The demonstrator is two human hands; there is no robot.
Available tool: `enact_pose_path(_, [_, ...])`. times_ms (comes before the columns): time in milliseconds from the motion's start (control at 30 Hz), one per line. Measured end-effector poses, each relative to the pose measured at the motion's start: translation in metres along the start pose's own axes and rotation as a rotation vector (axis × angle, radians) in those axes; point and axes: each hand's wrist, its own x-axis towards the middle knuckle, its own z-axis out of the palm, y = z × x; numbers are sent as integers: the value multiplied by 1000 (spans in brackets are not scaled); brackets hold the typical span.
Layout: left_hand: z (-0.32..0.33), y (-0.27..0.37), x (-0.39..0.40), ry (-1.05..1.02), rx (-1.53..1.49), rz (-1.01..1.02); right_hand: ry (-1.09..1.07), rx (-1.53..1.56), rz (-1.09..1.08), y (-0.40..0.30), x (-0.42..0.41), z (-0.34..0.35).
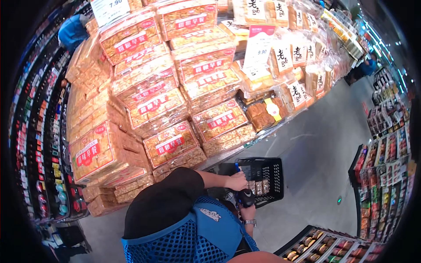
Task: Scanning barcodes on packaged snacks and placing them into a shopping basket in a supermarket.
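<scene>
My left hand (237,180) is closed over the blue handle (237,167) of a shopping cart. My right hand (248,212), with a metal-banded watch (250,222) at its wrist, grips the same handle lower in the picture. A dark rounded object with a white mark (246,197) shows between the hands; what it is, I cannot tell. Beyond the handle is the cart's black perforated plastic basket (279,179). Several small wrapped food packs (259,187) lie inside it, partly hidden by my left hand.
Beside me rises a stacked display of plastic-wrapped baked goods (171,141), with sliced loaves (296,92) farther along. Price cards (258,49) stand above. Grey floor (315,157) runs past the cart. Packaged-goods shelving (381,184) lines the other side. A person in blue (368,66) stands farther off.
</scene>
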Motion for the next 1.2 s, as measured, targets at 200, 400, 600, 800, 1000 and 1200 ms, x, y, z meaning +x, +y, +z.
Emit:
enact_pose_path(200, [92,0,7,-84,-161,-404,-71,128,31,24,-5,-26])
enact_pose_path(400, [45,41,-11,-146,-242,-458,-136,339,214,51,-16,-49])
enact_pose_path(600, [-13,78,-1,-321,-365,-436,-225,25,69,72,-7,-53])
enact_pose_path(800, [-296,49,-50,308,-446,-306,-132,321,14,110,1,-71])
enact_pose_path(1000, [-449,42,-210,824,802,-1187,-122,332,1,90,-4,-102])
enact_pose_path(1200, [-386,11,-224,758,985,-1361,-118,295,-9,81,-8,-120])
